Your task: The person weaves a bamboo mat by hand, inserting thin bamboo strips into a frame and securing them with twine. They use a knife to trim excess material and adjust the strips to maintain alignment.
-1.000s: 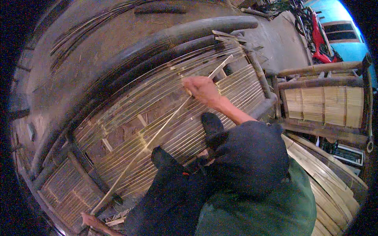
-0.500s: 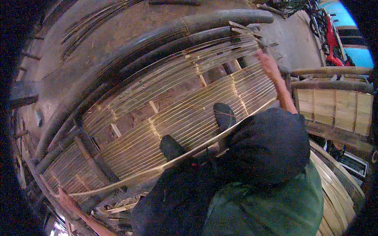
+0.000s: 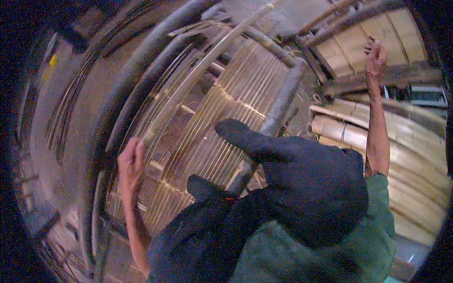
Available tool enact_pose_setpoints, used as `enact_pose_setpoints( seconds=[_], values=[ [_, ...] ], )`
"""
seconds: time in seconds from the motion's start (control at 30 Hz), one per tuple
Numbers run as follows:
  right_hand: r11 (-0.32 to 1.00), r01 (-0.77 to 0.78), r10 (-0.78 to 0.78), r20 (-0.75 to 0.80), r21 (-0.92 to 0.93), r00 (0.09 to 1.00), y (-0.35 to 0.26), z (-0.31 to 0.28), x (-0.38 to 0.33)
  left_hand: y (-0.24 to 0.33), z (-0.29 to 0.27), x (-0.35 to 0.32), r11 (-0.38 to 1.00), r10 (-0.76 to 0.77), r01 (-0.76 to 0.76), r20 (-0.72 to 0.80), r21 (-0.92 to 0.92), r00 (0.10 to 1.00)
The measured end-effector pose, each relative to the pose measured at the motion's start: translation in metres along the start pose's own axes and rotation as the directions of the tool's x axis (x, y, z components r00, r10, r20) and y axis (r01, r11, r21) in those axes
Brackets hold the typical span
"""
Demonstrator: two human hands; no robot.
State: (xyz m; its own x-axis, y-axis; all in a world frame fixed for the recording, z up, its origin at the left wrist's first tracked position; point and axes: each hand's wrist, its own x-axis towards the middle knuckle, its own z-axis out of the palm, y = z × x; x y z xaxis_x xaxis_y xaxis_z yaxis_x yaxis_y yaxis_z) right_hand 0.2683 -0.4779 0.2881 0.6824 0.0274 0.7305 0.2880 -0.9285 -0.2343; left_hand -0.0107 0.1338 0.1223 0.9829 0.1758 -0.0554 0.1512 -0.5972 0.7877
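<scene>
Moving from the near side to the far side of the slatted bamboo bed (image 3: 250, 70) since half a second ago, the long pale strip (image 3: 207, 61) is now pointing between one and two o'clock from the left hand (image 3: 132, 160). That nearer grip is curling beside its lower visible end; blur is hiding whether it is clamping. Well apart, around two o'clock, the right hand (image 3: 376, 59) is hovering, fingers bending, closure impossible to tell.
</scene>
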Motion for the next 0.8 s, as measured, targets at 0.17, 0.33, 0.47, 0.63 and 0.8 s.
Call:
enact_pose_setpoints(
  seconds=[0.17, 0.33, 0.47, 0.63, 0.8],
  values=[
    [0.974, 0.115, -0.032, 0.381, -0.196, 0.924, -0.017, -0.047, -0.106, 0.034, 0.093, 0.037, 0.997, 0.072, -0.071, 0.133, -0.012, 0.988],
    [0.911, -0.083, 0.358, 0.672, -0.405, 0.649, -0.019, -0.125, -0.168, 0.031, 0.173, 0.043, 0.970, 0.017, 0.066, 0.338, -0.233, 0.941],
    [0.809, -0.224, 0.542, 0.544, -0.543, 0.640, -0.006, -0.203, -0.212, 0.037, 0.201, 0.062, 0.968, 0.094, 0.007, 0.387, -0.251, 0.917],
    [0.694, -0.570, 0.720, 0.412, -0.440, 0.559, 0.015, -0.189, -0.309, 0.054, 0.203, 0.113, 0.978, 0.192, -0.147, 0.347, -0.150, 0.918],
    [0.758, -0.498, 0.619, 0.704, -0.421, 0.348, 0.080, -0.075, -0.398, 0.089, 0.213, 0.102, 0.988, 0.137, -0.102, 0.349, -0.117, 0.927]
  ],
)
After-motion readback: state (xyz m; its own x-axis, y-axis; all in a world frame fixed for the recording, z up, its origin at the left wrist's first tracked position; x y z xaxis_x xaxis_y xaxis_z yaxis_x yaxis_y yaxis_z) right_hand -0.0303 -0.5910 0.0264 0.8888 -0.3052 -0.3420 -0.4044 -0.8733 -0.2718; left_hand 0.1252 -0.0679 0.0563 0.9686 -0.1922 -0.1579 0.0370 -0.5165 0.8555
